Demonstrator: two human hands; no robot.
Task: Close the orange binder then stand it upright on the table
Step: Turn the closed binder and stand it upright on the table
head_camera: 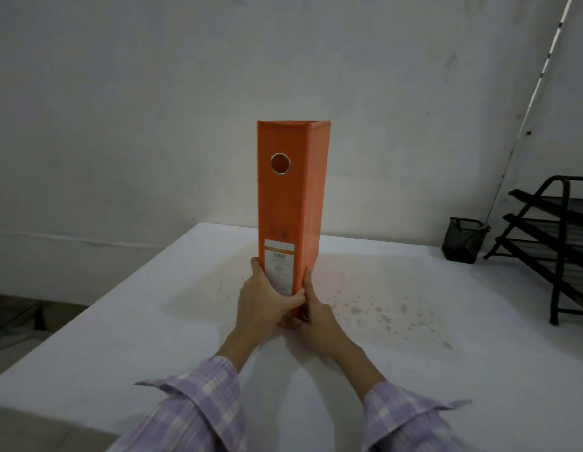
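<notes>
The orange binder point(291, 197) is closed and stands upright on the white table point(153, 321), spine toward me, with a round metal-rimmed finger hole and a white label low on the spine. My left hand point(264, 298) wraps the bottom left of the spine, thumb across the label. My right hand point(313, 311) grips the bottom right corner, fingers along the side cover. Both hands hide the binder's base.
A black mesh pen cup point(463, 239) and a black tiered paper tray rack point(551, 243) stand at the table's far right. Brownish speckle stains point(391, 314) mark the tabletop right of the binder. A white wall point(153, 109) lies behind; the table's left edge drops off.
</notes>
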